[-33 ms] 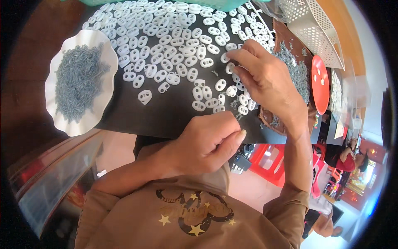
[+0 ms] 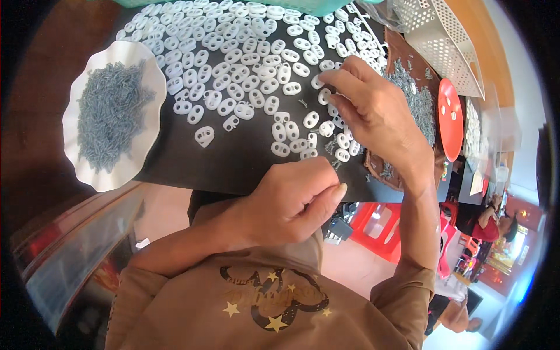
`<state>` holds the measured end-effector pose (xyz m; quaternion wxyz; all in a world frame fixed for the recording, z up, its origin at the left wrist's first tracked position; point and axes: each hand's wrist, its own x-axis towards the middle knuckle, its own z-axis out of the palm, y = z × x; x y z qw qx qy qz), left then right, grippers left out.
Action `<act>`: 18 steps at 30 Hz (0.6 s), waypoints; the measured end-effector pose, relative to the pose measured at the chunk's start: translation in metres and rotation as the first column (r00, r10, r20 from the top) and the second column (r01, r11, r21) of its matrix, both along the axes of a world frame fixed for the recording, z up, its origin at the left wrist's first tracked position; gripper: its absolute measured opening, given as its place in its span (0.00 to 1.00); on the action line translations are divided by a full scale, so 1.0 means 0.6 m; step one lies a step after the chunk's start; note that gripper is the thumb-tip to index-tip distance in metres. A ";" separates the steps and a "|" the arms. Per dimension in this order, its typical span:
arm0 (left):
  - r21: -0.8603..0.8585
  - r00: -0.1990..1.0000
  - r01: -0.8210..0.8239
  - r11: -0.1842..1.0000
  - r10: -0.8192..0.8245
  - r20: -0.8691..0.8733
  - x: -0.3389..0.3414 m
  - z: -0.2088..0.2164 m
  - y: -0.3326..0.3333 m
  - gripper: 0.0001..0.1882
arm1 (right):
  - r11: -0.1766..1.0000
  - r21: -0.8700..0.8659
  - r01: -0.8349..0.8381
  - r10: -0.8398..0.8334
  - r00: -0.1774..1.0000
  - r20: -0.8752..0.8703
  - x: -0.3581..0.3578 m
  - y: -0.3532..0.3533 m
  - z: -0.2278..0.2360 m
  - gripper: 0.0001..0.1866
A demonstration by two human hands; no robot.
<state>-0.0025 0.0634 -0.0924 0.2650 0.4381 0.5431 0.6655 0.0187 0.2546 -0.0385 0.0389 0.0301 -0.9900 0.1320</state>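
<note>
My left hand (image 2: 291,201) is closed in a loose fist at the table's front edge, the thumb pressed on the curled forefinger. What it holds, if anything, is hidden. My right hand (image 2: 373,108) reaches over the right part of the table, thumb and forefinger apart around a white oval two-holed plastic piece (image 2: 325,96) that looks like a cord-lock part. Many similar pieces (image 2: 238,73) cover the black table (image 2: 233,163). A few small grey springs (image 2: 330,146) lie between my hands, near a small group of the white pieces (image 2: 280,131).
On the left stands a white scalloped dish (image 2: 71,125) heaped with grey springs (image 2: 111,111). To the right, more springs (image 2: 417,111) lie on a brown tray (image 2: 402,49), beside a red plate (image 2: 449,137) and a perforated white basket (image 2: 449,52). A green container (image 2: 309,6) borders the far side.
</note>
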 end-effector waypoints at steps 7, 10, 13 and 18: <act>0.017 1.000 0.001 1.000 -0.001 -0.012 -0.001 0.000 -0.001 0.08 | 0.997 0.012 0.076 -0.075 0.994 -0.078 0.005 0.042 -0.003 0.06; 0.027 0.999 -0.008 1.000 0.009 -0.044 -0.001 -0.001 0.001 0.08 | 0.981 0.055 0.187 -0.180 0.977 -0.113 -0.007 0.061 -0.011 0.06; 0.024 0.998 -0.016 1.000 0.017 -0.061 0.000 -0.003 0.001 0.08 | 0.989 0.077 0.126 -0.115 0.984 -0.137 -0.017 0.066 -0.026 0.07; 0.018 0.998 -0.020 1.000 0.021 -0.058 -0.001 0.000 0.002 0.08 | 0.990 0.114 0.082 -0.069 0.991 -0.117 -0.016 0.052 -0.015 0.05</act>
